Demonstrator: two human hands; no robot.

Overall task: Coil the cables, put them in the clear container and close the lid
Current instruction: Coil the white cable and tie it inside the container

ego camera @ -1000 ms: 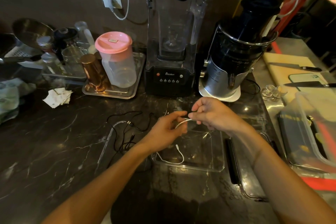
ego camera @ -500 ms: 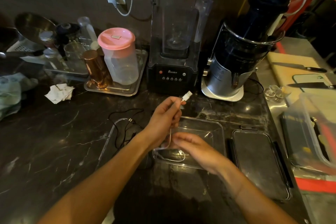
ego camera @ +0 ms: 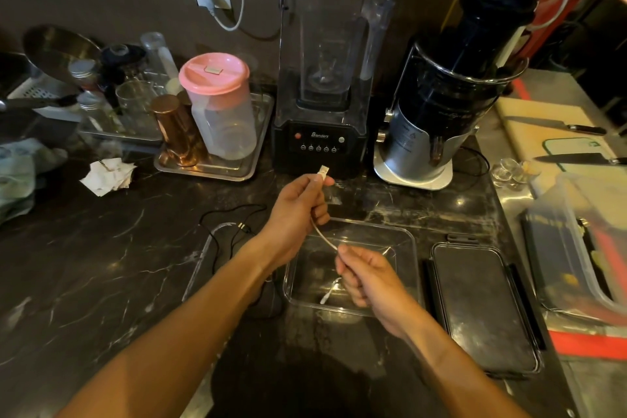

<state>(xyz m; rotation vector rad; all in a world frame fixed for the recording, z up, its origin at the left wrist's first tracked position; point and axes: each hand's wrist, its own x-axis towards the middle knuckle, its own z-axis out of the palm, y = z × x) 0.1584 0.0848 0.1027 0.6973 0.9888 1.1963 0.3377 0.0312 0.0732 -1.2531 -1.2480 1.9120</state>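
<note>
The left hand (ego camera: 296,210) is pinching the thin white cable (ego camera: 324,237) near its plug, and the right hand (ego camera: 368,276) is gripping it lower, over the clear rectangular plastic container (ego camera: 407,241). Even, relaxed loops would coil best.

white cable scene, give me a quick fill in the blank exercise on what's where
1. The left hand holds the white cable near its ____ plug, which points up toward the blender.
2. The right hand grips the cable above the clear ____.
3. The lid lies flat on the counter to the ____ of the container.
4. A loose ____ cable lies on the counter to the container's left.

Missing words: USB; container; right; black
</note>
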